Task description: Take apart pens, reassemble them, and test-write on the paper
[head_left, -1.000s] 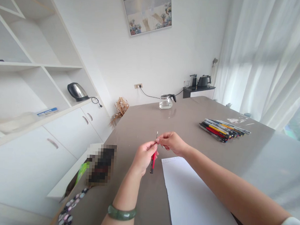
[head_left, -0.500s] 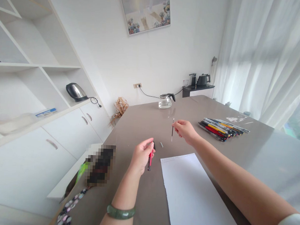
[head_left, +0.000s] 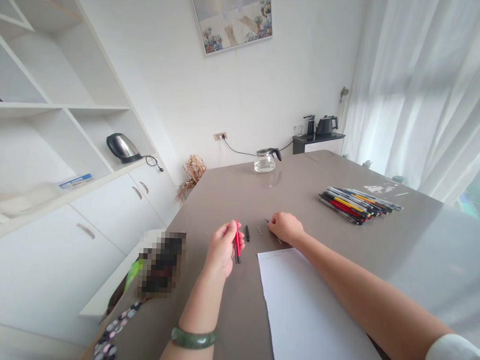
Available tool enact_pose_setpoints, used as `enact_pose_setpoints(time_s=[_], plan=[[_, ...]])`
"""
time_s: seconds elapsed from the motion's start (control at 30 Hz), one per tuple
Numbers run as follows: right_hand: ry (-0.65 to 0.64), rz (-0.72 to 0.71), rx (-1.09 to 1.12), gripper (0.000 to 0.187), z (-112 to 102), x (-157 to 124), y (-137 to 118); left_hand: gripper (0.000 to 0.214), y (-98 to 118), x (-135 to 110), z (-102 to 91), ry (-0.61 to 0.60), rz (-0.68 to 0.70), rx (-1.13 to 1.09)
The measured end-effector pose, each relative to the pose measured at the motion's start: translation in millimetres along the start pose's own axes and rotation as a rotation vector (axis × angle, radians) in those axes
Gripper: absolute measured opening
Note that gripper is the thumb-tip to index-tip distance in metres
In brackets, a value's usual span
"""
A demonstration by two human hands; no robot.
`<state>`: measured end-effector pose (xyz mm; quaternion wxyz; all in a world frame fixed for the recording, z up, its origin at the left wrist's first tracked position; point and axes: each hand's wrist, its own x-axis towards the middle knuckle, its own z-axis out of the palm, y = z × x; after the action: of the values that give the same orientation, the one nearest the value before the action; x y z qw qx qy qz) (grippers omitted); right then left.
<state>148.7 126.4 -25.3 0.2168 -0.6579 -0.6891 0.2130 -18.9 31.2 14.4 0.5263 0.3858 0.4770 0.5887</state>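
Observation:
My left hand (head_left: 222,248) is closed round a red pen barrel (head_left: 236,241), held low over the grey-brown table (head_left: 309,225). Just right of it a small black pen piece (head_left: 247,233) and a tiny grey piece (head_left: 259,230) lie on the table. My right hand (head_left: 285,227) is down at the table with its fingers pinched on a thin pen refill (head_left: 268,221), whose tip sticks out to the left. A white sheet of paper (head_left: 309,315) lies in front of me, right below my right hand.
A row of several pens (head_left: 358,201) lies at the right of the table. A glass pot (head_left: 264,161) stands at the far edge. White cupboards with a steel kettle (head_left: 122,147) are on the left, a bead string (head_left: 108,339) hangs at the near left edge.
My right hand pulled the thin refill out of the red pen, swung it right and up, then brought it down to the table. A small black piece now lies beside the left hand.

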Motion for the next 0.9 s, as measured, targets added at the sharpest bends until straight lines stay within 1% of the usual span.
enact_pose_setpoints(time_s=[0.13,0.23,0.37,0.47,0.53,0.6,0.67,0.7,0.77,0.9], plan=[[-0.002,-0.005,-0.002,0.014,-1,0,1,0.032,-2,0,-0.5,-0.009,0.004,-0.01],[-0.01,-0.025,0.039,0.016,-6,1,1,0.029,-3,0,-0.2,-0.026,0.004,-0.029],[-0.012,-0.076,0.149,0.02,-20,-2,-2,0.03,-2,-1,1.4,-0.089,0.003,-0.013],[-0.036,-0.139,0.277,0.027,-34,-12,-12,0.036,-2,-3,1.8,-0.137,0.007,0.055],[-0.131,-0.229,0.467,0.031,-42,-22,-22,0.035,-2,-5,1.8,-0.163,0.013,0.112],[-0.288,-0.328,0.655,0.032,-46,-33,-31,0.033,-3,-6,2.2,-0.186,0.008,0.156],[-0.419,-0.39,0.737,0.03,-46,-41,-37,0.033,-2,-7,3.1,-0.204,-0.014,0.184],[-0.453,-0.398,0.756,0.028,-45,-42,-38,0.033,-2,-8,3.6,-0.21,-0.021,0.191],[-0.468,-0.364,0.829,0.022,-40,-41,-37,0.034,-1,-8,4.3,-0.204,-0.022,0.173],[-0.409,-0.09,1.254,0.014,-33,-26,-26,0.047,0,-4,2.0,-0.089,0.005,0.013]])
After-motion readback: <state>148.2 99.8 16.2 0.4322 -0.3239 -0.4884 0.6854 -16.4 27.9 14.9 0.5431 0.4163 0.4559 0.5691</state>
